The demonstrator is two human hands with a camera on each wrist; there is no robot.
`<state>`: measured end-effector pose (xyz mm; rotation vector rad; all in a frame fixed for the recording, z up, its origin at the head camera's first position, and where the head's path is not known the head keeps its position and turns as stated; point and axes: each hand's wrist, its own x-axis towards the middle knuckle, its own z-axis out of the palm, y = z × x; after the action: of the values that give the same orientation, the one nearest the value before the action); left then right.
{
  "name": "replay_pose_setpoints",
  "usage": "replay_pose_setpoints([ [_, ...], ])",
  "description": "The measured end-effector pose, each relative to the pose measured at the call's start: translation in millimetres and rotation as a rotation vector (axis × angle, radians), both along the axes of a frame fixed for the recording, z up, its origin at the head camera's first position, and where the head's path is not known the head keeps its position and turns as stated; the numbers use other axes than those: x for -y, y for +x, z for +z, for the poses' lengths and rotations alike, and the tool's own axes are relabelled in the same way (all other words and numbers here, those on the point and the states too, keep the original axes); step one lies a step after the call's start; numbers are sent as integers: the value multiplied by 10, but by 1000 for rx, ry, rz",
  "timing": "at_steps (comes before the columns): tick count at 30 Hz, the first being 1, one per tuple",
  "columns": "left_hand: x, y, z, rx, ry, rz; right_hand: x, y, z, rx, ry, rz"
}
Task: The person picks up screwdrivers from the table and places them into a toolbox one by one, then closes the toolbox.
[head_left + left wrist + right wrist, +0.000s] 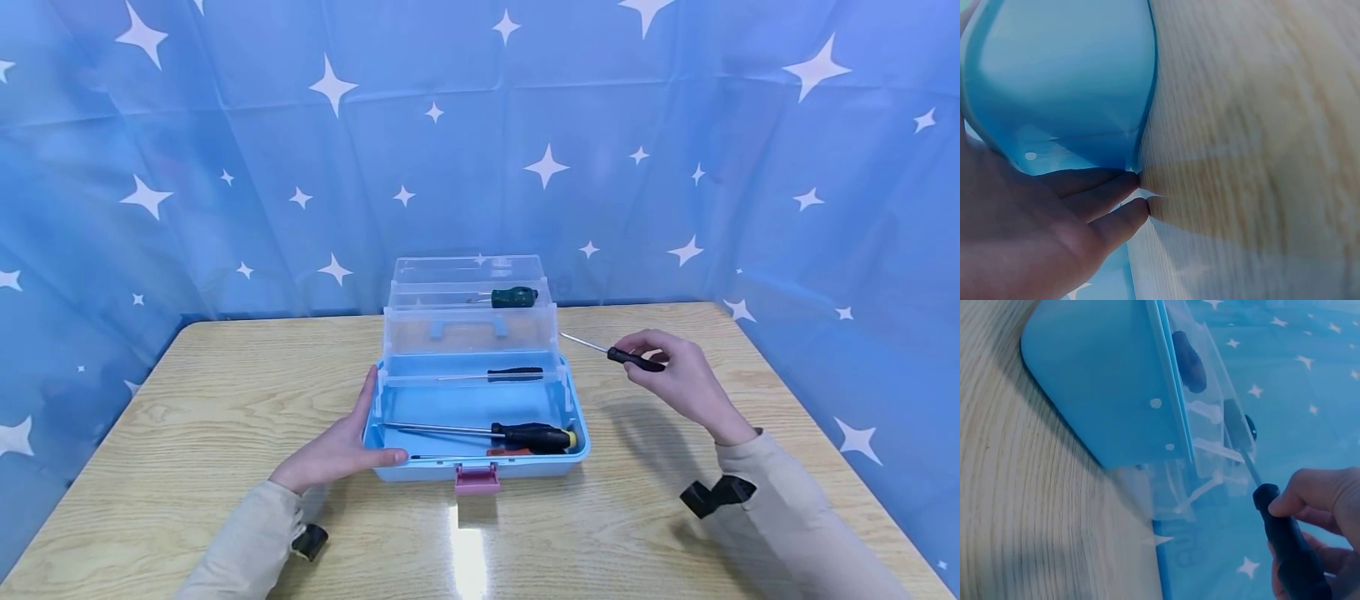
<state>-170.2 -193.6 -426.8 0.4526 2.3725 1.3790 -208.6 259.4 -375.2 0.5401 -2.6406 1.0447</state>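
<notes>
A light blue toolbox [480,473] with a pink latch [477,478] stands on the table, its clear tiers raised. My left hand [341,446] rests against its left side, fingers fairly straight and thumb on the front left rim. To the right of the box, my right hand [675,375] pinches the black handle of a screwdriver [626,358] in the air, its shaft pointing left toward the box. A large black and yellow screwdriver [532,435] lies inside, behind a partly hidden red-handled one [508,452]. Another black-handled screwdriver [515,375] and a green-handled one [513,297] lie in the clear trays.
The wooden table [262,375] surrounds the box. A blue curtain [450,150] with white stars hangs behind and along the sides. Black straps with small devices [716,494] sit on both sleeved wrists.
</notes>
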Motion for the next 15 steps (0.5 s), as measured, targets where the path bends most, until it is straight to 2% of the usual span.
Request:
replay_pose_setpoints([
  [15,-3,-20,-36,5,9,5,110,-76,76,-4,2,31],
])
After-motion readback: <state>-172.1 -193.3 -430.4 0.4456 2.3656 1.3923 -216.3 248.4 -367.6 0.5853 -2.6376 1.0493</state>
